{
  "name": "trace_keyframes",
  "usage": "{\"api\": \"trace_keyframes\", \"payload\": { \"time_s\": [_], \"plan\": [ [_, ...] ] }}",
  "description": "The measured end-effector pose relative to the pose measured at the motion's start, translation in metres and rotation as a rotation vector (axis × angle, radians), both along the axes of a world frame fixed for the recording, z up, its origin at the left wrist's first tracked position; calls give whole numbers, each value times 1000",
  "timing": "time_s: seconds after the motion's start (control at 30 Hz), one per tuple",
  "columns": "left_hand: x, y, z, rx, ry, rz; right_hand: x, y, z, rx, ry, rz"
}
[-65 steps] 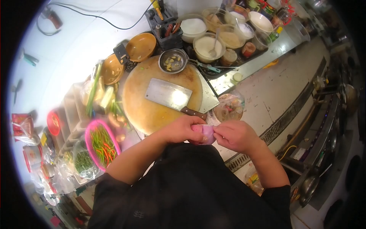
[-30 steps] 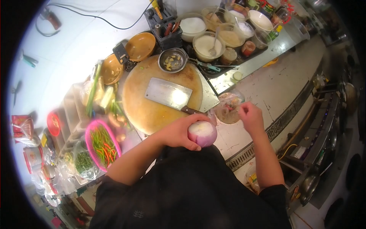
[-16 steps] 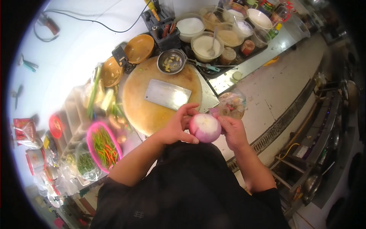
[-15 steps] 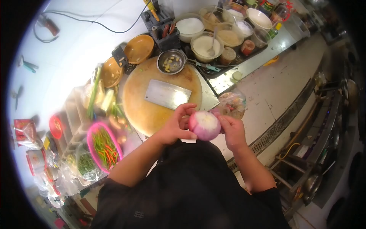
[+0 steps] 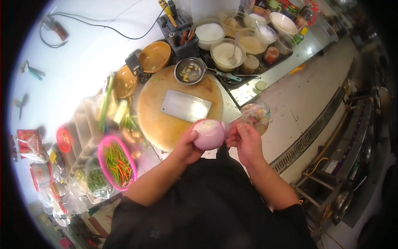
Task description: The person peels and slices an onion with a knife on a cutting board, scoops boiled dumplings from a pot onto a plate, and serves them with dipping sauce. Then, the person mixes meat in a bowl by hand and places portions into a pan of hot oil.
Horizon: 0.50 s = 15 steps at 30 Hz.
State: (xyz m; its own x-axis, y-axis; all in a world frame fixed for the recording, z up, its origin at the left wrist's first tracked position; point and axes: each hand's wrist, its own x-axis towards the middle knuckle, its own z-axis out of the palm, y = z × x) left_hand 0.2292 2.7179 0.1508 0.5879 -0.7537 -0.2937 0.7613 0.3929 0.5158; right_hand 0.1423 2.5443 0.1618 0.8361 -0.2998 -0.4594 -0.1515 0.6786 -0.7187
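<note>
A red onion [image 5: 209, 136], its outer layer partly off and pale purple flesh bare, sits in my left hand [image 5: 188, 147], whose fingers wrap its left side. On the other side my right hand [image 5: 246, 143] pinches a thin strip of reddish onion skin [image 5: 232, 129] that seems still joined to the onion. Beyond both hands a cleaver [image 5: 185, 106] lies flat on the round wooden chopping board [image 5: 155, 120]. A strainer [image 5: 190, 70] with pale chopped pieces rests at the board's far edge.
To the left stands a pink basket [image 5: 134, 170] of green and red chillies. Bowls of seasoning [image 5: 227, 54] crowd the back right, near a knife block [image 5: 182, 47]. A scrap bin [image 5: 257, 118] sits right of the board. Two brown bowls [image 5: 155, 57] stand behind it.
The onion has turned and shifted a little left in my left hand. My right hand has drawn away from it, pulling skin outward. The view has shifted slightly.
</note>
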Motion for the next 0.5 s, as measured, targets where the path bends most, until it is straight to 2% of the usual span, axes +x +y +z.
{"api": "trace_keyframes", "payload": {
  "time_s": [0.03,0.17,0.23,0.3,0.33,0.4,0.43,0.5],
  "plan": [
    [-1,0,-1,-20,87,-3,1,0,1,-2,0,0],
    [0,3,-6,-34,109,-45,6,-2,5,160,65,-26],
    [2,1,-4,4,-18,19,7,-1,9,234,62,-42],
    [8,1,1,53,-94,-12,7,2,16,-50,72,216],
    [10,2,4,102,-170,-41,7,2,12,-52,73,218],
    [12,3,6,73,-165,-47,8,-1,5,-556,-21,499],
    [13,3,7,46,-160,-53,8,-2,6,-559,-21,501],
    [15,4,9,25,-144,-58,8,-3,17,-802,-137,511]
  ]
}}
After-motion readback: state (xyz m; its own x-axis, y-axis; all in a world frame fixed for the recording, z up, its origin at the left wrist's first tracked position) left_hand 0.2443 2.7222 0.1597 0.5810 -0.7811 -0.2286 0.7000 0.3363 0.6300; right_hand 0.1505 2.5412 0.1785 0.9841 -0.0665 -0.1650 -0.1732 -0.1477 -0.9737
